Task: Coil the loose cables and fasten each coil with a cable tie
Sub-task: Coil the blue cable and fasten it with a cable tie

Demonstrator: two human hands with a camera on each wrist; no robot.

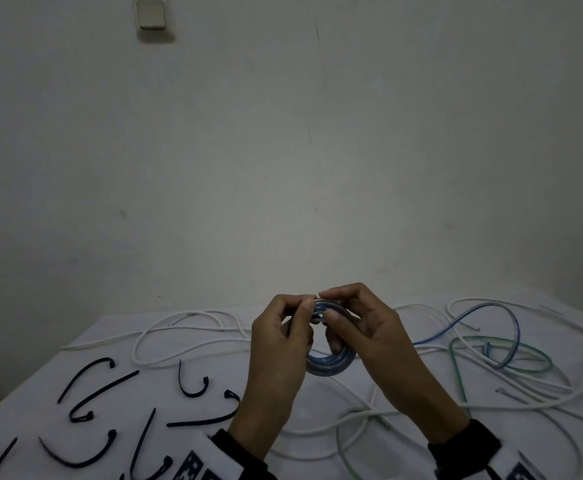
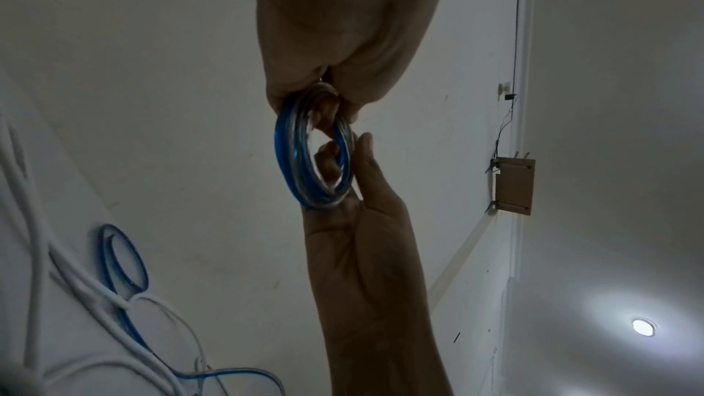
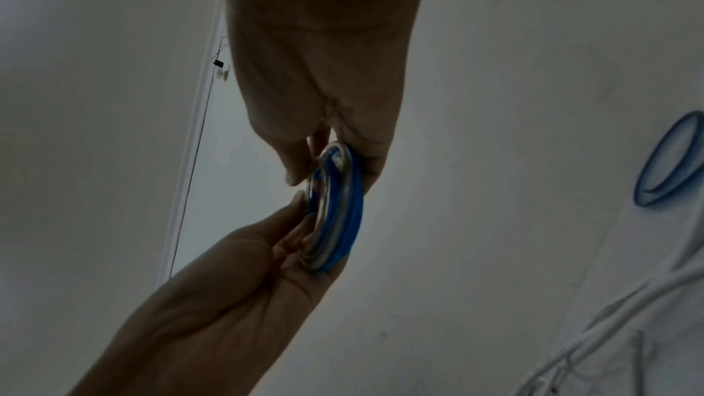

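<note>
So we've got one blue cable coil (image 1: 330, 363) wound | left hand (image 1: 280, 344) and right hand (image 1: 369, 336) both pinching it | no black cable ties (image 1: 193, 382) on yet | white cables (image 1: 179, 341) still loose

Blue-and-clear coil (image 1: 330, 362) — black ties (image 1: 97, 379)

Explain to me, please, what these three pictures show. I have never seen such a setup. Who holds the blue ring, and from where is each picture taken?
No machine here: a person works with two bare hands. The wide picture comes from a camera on the head; the other two come from cameras on each wrist. The left hand and right hand together hold a coiled blue cable above the table. On it lie black cable ties, loose white cables, a green cable and another blue cable.
</note>
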